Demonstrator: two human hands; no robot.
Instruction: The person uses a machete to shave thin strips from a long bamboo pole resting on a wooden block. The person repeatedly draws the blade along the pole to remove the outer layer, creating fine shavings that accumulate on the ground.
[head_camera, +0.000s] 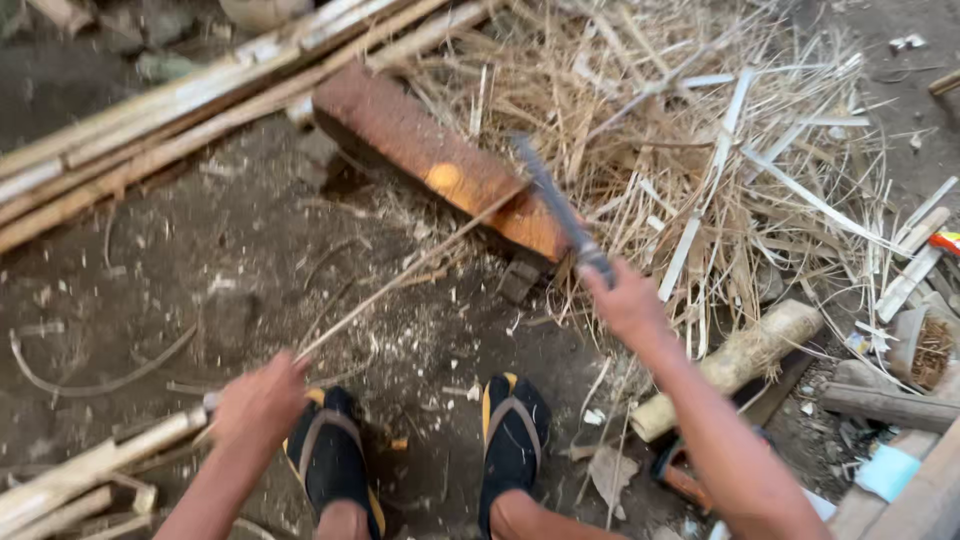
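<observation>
**Now: thin strip slanting across the wooden block**

Your left hand (262, 402) grips a thin, pale bamboo strip (400, 280), its long axis running up-right to the rough reddish block (440, 165). Your right hand (625, 300) clasps a dark, blurred blade (555, 205) pointing up-left over dry, stringy shavings (720, 150).

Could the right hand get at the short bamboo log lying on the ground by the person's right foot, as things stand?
Probably not at once: the right hand is shut on a blade raised over the wooden block. The bamboo log lies uncovered just beside that forearm, so only the occupied grip stands in the way.
</observation>
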